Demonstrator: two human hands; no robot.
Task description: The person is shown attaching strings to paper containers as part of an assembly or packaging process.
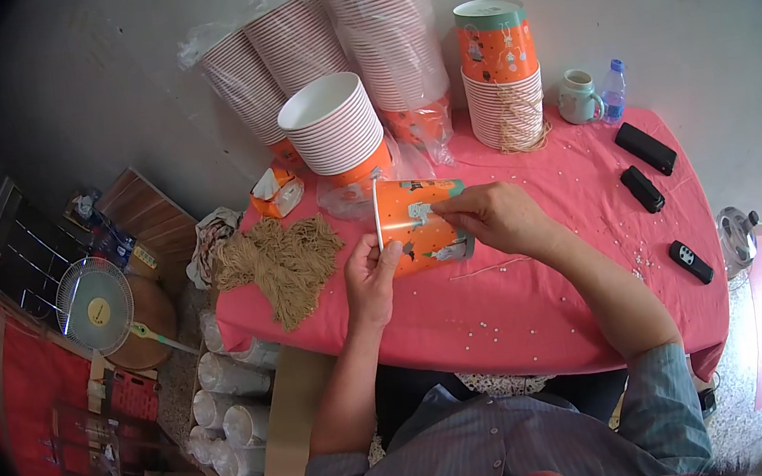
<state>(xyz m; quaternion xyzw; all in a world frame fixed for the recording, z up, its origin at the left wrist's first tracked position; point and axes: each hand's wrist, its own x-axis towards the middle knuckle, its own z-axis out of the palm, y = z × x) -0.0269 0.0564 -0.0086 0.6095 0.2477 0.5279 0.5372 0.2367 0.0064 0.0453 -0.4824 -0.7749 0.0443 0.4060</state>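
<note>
An orange paper bucket (400,201) with printed figures and a green band lies tipped on its side in front of me, its rim toward the left. My left hand (373,279) grips it at the rim, thumb on the outer wall. Against the bucket's side near the green end, my right hand (502,218) has its thumb and fingers pinched together; what they hold, if anything, is too small to make out. A thin tan cord (491,268) lies on the table just below the bucket. Left of my left hand is a heap of tan cords (279,269).
Nested bucket stacks (328,125), some in clear plastic, stand at the back of the red-covered table (564,310). Cords drape over another stack (506,111). A mug (579,98), bottle (613,92), black cases (645,148) and remote (690,262) sit right. White bits are scattered about.
</note>
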